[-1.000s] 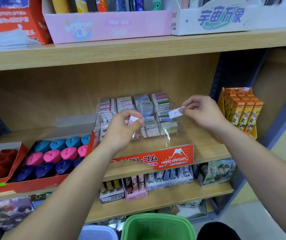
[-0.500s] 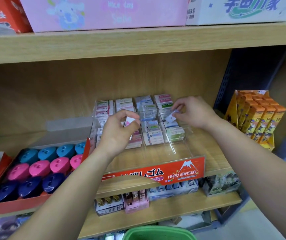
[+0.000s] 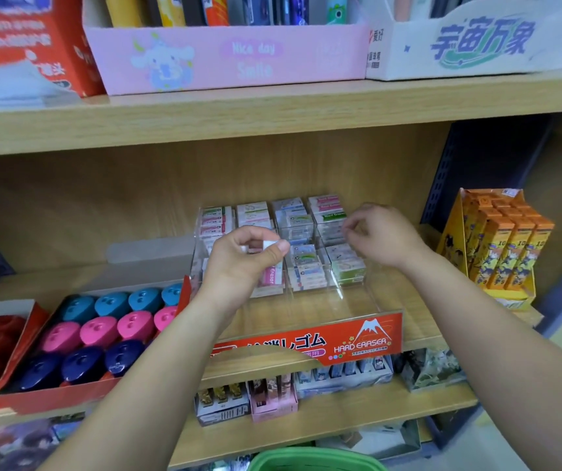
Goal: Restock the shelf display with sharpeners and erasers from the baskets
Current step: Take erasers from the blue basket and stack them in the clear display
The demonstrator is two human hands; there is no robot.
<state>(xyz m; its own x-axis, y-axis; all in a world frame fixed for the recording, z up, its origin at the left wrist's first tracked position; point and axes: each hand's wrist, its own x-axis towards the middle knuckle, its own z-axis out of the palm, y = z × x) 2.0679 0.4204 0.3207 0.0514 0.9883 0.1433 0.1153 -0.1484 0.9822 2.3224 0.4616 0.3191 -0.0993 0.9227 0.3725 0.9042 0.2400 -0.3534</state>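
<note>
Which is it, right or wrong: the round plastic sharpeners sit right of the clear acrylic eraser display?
Wrong. The head view shows the round plastic sharpeners left of the clear acrylic eraser display, in a red cardboard tray.

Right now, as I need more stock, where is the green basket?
In the head view the green basket shows at the bottom edge, just right of centre, below the lower shelf.

The clear eraser tray is bare toward 6 o'clock and open from above. Eraser stacks fill its 12 o'clock compartments. The upper shelf board caps the bay. A sharpener box stands at 9 o'clock and orange cartons at 3 o'clock.
</note>
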